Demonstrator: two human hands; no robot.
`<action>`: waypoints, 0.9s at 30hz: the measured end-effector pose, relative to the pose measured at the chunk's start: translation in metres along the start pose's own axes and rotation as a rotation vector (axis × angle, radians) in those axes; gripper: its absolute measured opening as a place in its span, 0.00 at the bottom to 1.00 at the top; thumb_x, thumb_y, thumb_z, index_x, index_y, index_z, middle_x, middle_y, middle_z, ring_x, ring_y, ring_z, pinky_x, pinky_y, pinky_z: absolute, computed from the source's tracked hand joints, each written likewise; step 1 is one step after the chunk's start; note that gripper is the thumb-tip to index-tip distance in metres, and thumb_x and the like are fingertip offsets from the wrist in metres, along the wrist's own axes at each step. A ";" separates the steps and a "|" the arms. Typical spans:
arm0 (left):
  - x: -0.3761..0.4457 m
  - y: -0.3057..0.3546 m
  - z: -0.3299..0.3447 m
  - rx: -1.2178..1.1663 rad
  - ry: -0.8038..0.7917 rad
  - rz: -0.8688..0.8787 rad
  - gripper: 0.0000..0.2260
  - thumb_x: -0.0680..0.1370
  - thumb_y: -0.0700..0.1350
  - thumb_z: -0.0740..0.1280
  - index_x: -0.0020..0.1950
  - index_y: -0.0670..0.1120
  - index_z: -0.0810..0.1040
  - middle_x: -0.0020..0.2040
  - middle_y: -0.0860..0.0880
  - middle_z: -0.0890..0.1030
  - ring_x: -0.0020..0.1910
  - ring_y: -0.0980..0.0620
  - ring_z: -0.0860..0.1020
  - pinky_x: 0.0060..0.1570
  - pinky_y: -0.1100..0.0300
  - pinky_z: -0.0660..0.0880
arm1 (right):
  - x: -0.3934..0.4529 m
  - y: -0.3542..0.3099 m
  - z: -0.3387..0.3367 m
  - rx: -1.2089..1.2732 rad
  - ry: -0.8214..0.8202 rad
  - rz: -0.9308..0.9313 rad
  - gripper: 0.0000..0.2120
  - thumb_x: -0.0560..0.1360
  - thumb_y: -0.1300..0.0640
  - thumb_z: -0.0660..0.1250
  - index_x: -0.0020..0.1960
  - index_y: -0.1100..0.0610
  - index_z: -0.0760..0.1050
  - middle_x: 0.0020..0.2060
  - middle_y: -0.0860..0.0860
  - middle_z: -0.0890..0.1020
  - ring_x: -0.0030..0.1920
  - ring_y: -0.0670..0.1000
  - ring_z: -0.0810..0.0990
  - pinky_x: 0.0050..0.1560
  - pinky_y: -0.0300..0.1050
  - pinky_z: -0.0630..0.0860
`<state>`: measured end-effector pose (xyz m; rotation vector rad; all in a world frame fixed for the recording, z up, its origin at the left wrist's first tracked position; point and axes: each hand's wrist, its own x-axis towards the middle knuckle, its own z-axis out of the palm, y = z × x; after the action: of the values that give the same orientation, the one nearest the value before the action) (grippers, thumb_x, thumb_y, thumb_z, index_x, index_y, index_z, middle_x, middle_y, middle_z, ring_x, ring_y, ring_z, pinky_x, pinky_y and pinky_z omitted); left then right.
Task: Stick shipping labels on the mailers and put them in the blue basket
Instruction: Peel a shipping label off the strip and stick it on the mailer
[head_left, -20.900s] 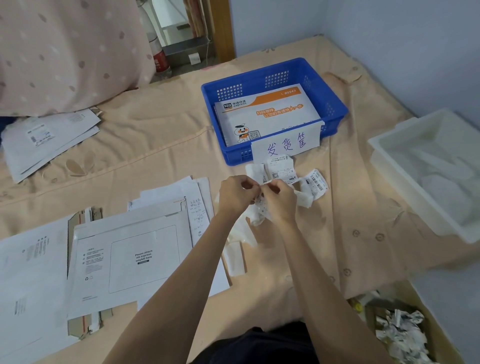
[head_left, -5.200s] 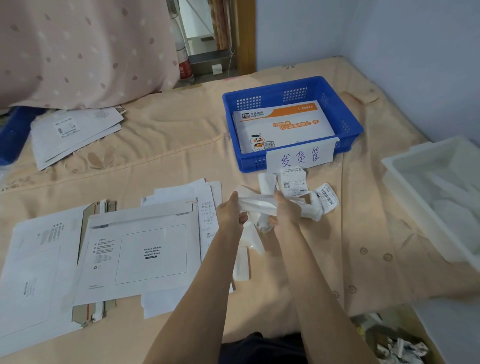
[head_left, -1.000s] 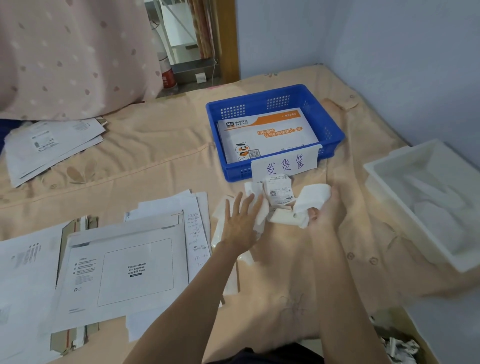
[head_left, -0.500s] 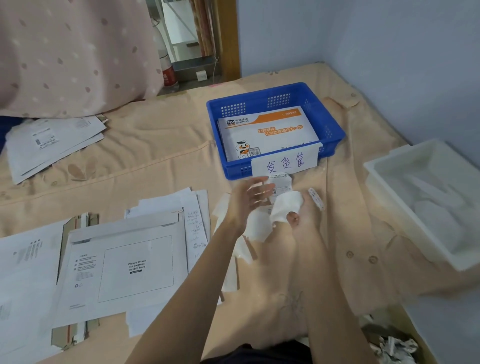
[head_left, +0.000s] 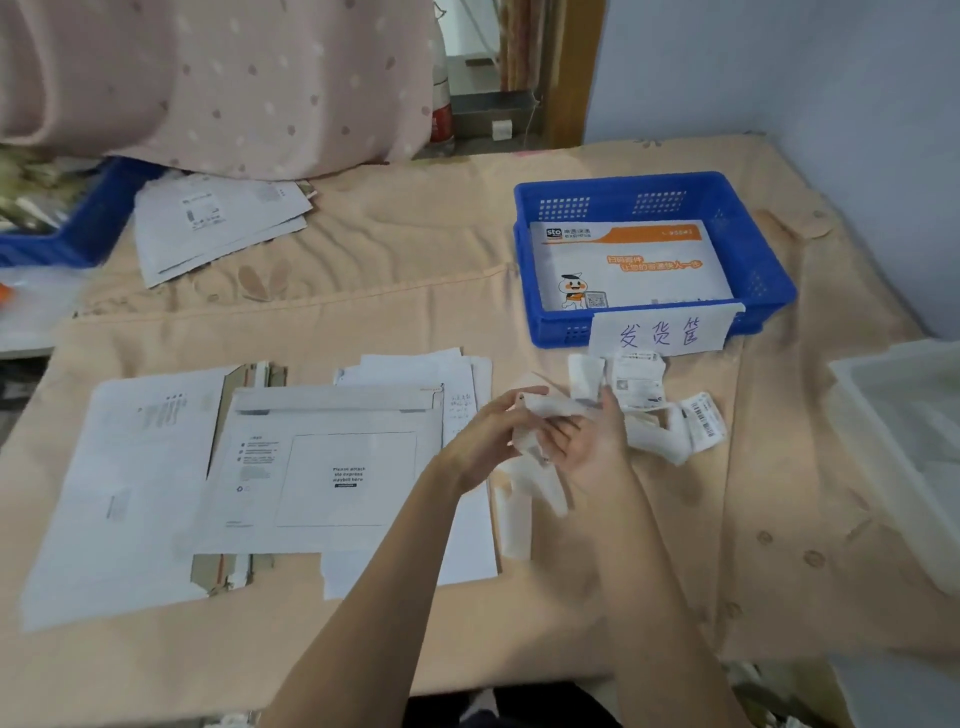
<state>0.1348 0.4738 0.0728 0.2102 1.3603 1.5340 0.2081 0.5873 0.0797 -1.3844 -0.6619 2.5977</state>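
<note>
Peach cloth covers the work surface, blue-grey wall behind. Blue basket at far right of the cloth, one orange-and-white mailer inside, handwritten tag on its near wall. Loose shipping labels lie just in front of the basket. Nearer than those, left hand and right hand meet over a white label strip; left fingertips pinch its end, right fingers loosely curled beneath it. White cardboard mailer flat, well left of the basket. White tray right of the basket.
</note>
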 end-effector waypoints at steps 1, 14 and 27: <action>-0.005 -0.002 -0.010 -0.022 0.012 0.004 0.21 0.71 0.43 0.65 0.65 0.41 0.74 0.52 0.43 0.78 0.50 0.46 0.77 0.48 0.56 0.75 | -0.002 0.007 0.005 0.015 -0.036 0.021 0.27 0.81 0.40 0.52 0.54 0.65 0.74 0.46 0.59 0.80 0.46 0.54 0.80 0.39 0.44 0.80; -0.077 -0.013 -0.134 -0.109 0.619 -0.088 0.09 0.80 0.44 0.61 0.41 0.49 0.76 0.37 0.50 0.77 0.34 0.52 0.74 0.28 0.65 0.67 | 0.009 0.128 0.073 -0.882 0.099 -0.390 0.10 0.68 0.64 0.71 0.41 0.50 0.80 0.42 0.46 0.80 0.45 0.50 0.78 0.47 0.42 0.73; -0.092 -0.036 -0.193 0.354 0.755 -0.102 0.08 0.74 0.46 0.67 0.36 0.47 0.72 0.30 0.51 0.71 0.32 0.50 0.69 0.31 0.63 0.63 | 0.031 0.204 0.101 -0.924 0.226 -0.473 0.14 0.68 0.69 0.72 0.34 0.54 0.71 0.34 0.48 0.78 0.35 0.46 0.76 0.34 0.28 0.70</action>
<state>0.0631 0.2761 0.0204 -0.2512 2.1982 1.3198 0.1273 0.3823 0.0164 -1.4010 -1.9992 1.7485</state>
